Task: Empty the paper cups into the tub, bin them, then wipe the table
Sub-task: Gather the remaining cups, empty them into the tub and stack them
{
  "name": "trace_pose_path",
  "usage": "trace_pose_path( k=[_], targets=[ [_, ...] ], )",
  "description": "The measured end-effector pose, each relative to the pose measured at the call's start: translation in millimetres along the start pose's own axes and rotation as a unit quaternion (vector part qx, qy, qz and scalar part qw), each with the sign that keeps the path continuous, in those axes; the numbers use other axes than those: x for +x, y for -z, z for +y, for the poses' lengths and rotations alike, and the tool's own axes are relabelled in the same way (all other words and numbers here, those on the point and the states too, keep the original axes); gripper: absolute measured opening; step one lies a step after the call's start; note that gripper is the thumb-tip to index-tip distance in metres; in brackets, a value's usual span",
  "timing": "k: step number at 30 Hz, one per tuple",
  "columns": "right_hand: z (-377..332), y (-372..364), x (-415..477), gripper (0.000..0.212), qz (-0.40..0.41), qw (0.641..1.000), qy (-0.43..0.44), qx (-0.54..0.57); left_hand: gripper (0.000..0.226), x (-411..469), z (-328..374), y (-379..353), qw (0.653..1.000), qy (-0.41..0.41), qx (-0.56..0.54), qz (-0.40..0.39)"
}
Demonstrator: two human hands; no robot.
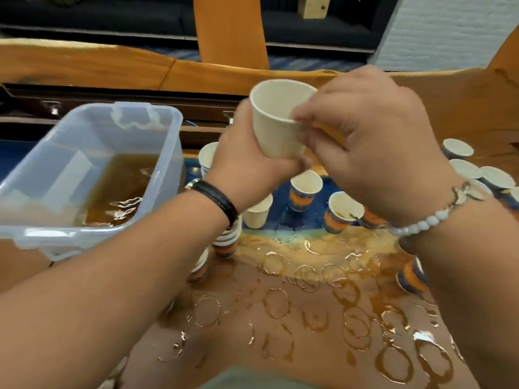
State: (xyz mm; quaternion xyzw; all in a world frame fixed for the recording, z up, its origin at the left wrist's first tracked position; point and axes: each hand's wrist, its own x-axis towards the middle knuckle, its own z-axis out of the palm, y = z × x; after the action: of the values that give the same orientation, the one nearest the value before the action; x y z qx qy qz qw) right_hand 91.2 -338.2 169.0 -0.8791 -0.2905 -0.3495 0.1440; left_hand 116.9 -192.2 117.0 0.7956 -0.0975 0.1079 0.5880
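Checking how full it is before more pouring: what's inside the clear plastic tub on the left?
The clear plastic tub holds rippling brown liquid, well below the rim. Its near left corner is hazy, and the floor under the liquid is hidden.

Soft light was cast from above. Bright glints were seen on the wet table. Edges were bent and blurred.

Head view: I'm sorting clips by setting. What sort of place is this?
Likely an office lounge or meeting room, not a kitchen: a long wooden table with a blue inlay, crowded with printed paper cups, and what looks like a dark sofa behind.
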Motion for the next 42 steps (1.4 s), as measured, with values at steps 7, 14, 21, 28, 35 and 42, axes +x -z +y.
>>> trace_pose_path(
  k=[7, 14, 21, 28, 35, 42],
  targets=[
    [-67.3, -84.2, 51.5, 0.049, 0.001, 0.984, -0.11, 0.139, 0.079, 13.5, -16.2, 130.5, 0.982, 0.057, 0.146, 0.102],
    [-134.8, -168.2, 71.4, 0.034, -0.331, 0.941, -0.066, 0.011, 0.087, 12.4, -64.6, 218.6, 0.954, 0.125, 0.271, 0.034],
    [-148.4, -207.4, 56.5, 0.061, -0.484, 0.866, -0.123, -0.015, 0.081, 16.1, -125.9, 243.2, 0.881, 0.166, 0.418, -0.148],
    [-149.5, -206.0, 57.3, 0.065, -0.502, 0.855, -0.126, -0.024, 0.07, 26.6, -140.4, 242.9, 0.774, 0.141, 0.569, -0.239],
    [-148.2, -205.7, 60.0, 0.064, -0.5, 0.857, -0.121, -0.029, 0.063, 38.2, -129.0, 235.6, 0.717, 0.125, 0.633, -0.264],
    [-138.7, -167.9, 85.5, 0.027, -0.256, 0.931, -0.24, 0.1, 0.073, 35.2, -91.2, 212.4, 0.901, 0.013, 0.42, -0.107]
  ],
)
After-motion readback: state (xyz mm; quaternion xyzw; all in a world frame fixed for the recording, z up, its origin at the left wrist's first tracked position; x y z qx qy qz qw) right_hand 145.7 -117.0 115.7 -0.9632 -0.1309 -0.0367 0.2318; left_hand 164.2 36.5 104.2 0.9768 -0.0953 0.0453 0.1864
